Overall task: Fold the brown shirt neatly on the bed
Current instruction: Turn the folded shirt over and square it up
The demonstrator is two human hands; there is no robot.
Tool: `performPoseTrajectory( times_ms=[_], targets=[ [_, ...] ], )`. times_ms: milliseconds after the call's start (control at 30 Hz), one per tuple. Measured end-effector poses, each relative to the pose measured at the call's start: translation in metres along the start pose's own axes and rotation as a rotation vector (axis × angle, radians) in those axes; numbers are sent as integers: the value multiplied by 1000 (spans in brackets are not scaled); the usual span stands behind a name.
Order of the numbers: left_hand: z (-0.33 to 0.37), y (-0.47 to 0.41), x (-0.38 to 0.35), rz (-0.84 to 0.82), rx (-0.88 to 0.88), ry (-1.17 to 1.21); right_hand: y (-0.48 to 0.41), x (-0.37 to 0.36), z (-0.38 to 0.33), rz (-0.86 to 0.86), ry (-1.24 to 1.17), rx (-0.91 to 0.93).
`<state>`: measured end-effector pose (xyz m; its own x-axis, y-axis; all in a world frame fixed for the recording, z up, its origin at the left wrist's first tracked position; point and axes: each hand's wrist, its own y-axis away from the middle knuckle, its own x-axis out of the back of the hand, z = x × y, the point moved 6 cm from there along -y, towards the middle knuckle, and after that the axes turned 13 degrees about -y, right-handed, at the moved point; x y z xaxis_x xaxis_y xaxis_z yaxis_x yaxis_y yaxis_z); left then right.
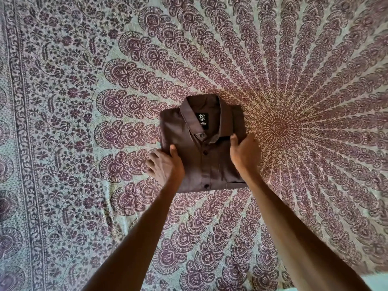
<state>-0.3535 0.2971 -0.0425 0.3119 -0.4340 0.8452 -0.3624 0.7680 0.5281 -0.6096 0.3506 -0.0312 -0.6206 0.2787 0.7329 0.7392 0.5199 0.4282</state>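
Note:
The brown shirt (202,148) lies folded into a compact rectangle in the middle of the bed, collar at the far end, button placket and black neck label facing up. My left hand (164,165) grips its left edge, thumb on top and fingers reaching under the fabric. My right hand (244,153) holds the right edge the same way, thumb pressing on the cloth near the collar. Both forearms reach in from the bottom of the view.
The bed is covered by a patterned sheet (294,85) with a purple and pale green mandala print, its centre just right of the shirt. A floral border band (25,143) runs down the left side. The sheet's near edge shows at the bottom right.

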Motion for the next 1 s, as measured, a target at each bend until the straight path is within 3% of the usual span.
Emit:
performPoseTrajectory(
  times_ms=[167, 433, 600, 733, 1000],
  targets=[
    [3, 6, 3, 58, -42, 122, -15, -8, 2, -119, -174, -85],
    [-7, -28, -8, -370, -28, 553, 5, -5, 11, -247, -398, 126],
    [-28, 4, 8, -371, -169, 674, 57, 5, 31, -213, -469, 226],
    [-87, 47, 26, -393, -162, 814, 123, 15, 41, -217, -506, 284],
    [-278, 86, 39, -342, 56, 944, 278, -33, 49, -298, -499, 383]
  ],
)
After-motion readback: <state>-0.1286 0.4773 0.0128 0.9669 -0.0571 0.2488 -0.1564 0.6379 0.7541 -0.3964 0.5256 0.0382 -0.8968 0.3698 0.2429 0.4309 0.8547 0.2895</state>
